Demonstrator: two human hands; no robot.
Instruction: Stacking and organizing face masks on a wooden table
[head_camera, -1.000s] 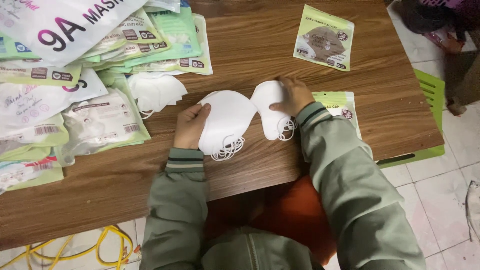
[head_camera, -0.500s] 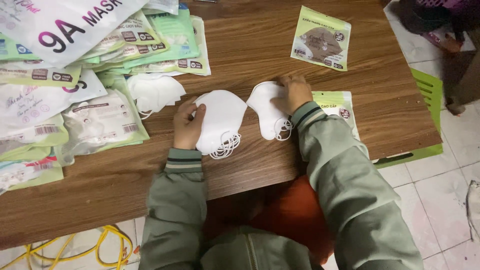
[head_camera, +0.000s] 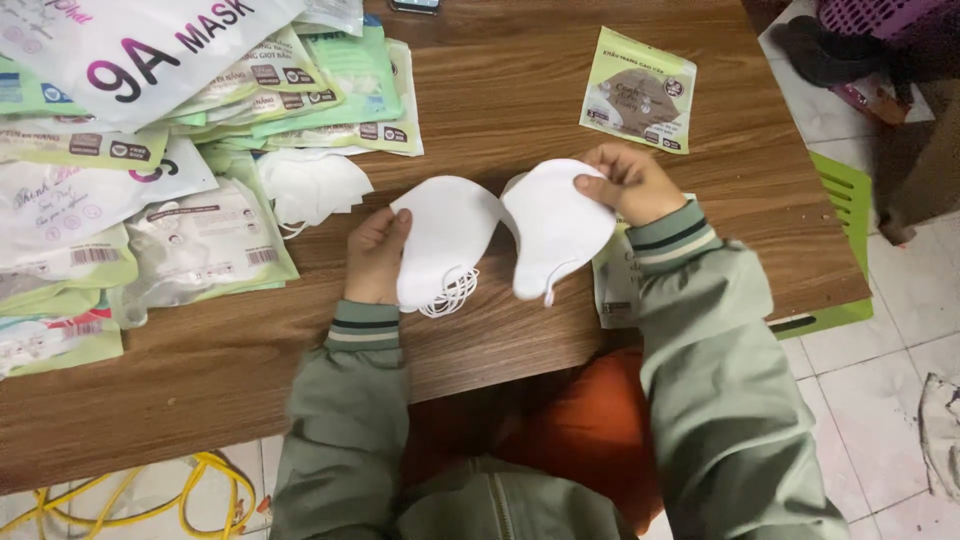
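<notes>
My left hand (head_camera: 375, 255) grips a stack of white folded face masks (head_camera: 445, 240) by its left edge, ear loops hanging below it. A second white mask (head_camera: 555, 225) is pinched at its top right edge by my right hand (head_camera: 630, 185), just right of the stack and lifted a little off the wooden table (head_camera: 500, 90). The two mask pieces almost touch in the middle. Both arms wear grey-green sleeves with striped cuffs.
A heap of green and white mask packets (head_camera: 150, 150) covers the table's left side, with loose white masks (head_camera: 310, 185) beside it. One packet (head_camera: 640, 100) lies at the far right, another (head_camera: 615, 285) under my right wrist. Yellow cable (head_camera: 150, 500) lies on the floor.
My right hand has lifted its mask off the table and drawn it slightly right of the stack. The left hand keeps its hold on the stack.
</notes>
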